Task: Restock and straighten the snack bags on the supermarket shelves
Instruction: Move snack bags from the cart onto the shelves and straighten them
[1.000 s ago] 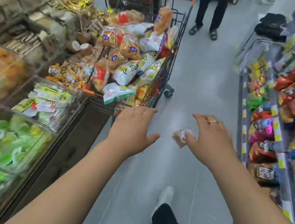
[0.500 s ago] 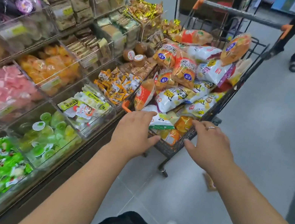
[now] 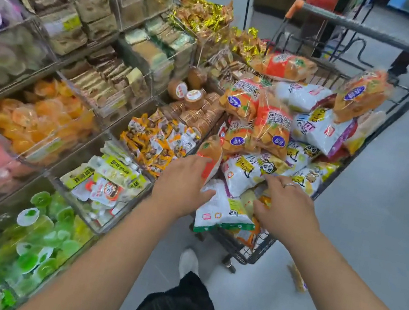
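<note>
two hands down in the snack bags (image 3: 275, 151) heaped in the cart (image 3: 249, 253)
our left hand (image 3: 182, 183) lies spread, fingers across one upright orange bag (image 3: 210, 156), thumb by the white bag (image 3: 218, 209) overhanging the cart's near rim; our right hand (image 3: 287, 207) curls its fingers into the pile, whether on anything we cannot tell. we judge it picking stock for the shelves (image 3: 13, 88). one cart, at least four blue-badged bags (image 3: 271, 128).

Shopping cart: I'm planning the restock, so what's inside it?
The shopping cart holds a heap: orange bags, white bags, a white-and-green bag nearest. Whatever lies beneath the heap is covered.
</note>
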